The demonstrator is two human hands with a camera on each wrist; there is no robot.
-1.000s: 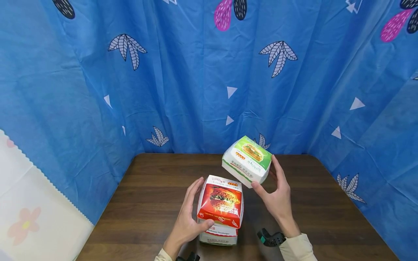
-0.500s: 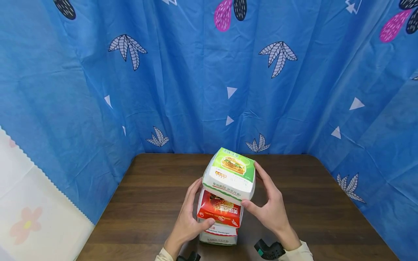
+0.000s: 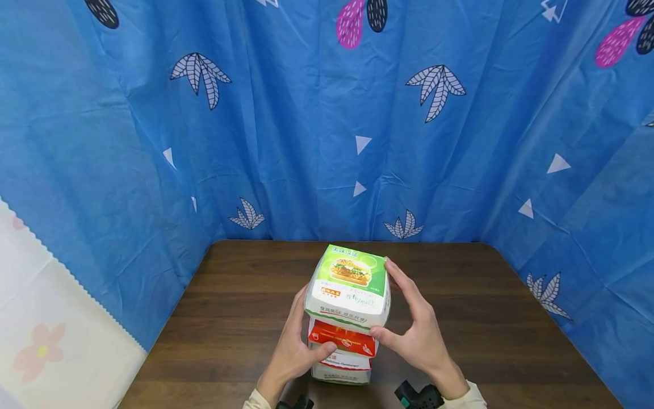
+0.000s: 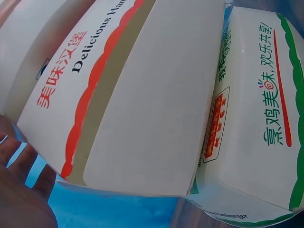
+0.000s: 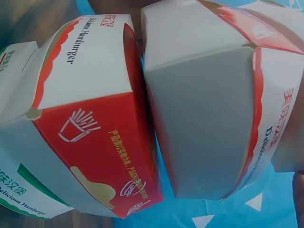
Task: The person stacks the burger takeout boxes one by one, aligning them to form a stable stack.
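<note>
My right hand grips the right side of a hamburger box with a green and white lid, thumb at its near corner. This box is tilted close over a red-topped hamburger box and hides much of its top. In the right wrist view, a narrow wedge-shaped gap shows between the held box and the red box. Below the red box stands a white hamburger box with red trim. My left hand holds the red box's left side, thumb across its front; most fingers are hidden behind.
The boxes stand on a dark wooden table near its front. A blue patterned curtain hangs behind and at the sides. At the left is a pale flowered cloth. Each wrist wears a black camera strap, such as the right one.
My right hand has brought the green-lidded box left and down from the right, over the red box, turning it nearer to square with the stack. My left hand stays in place.
</note>
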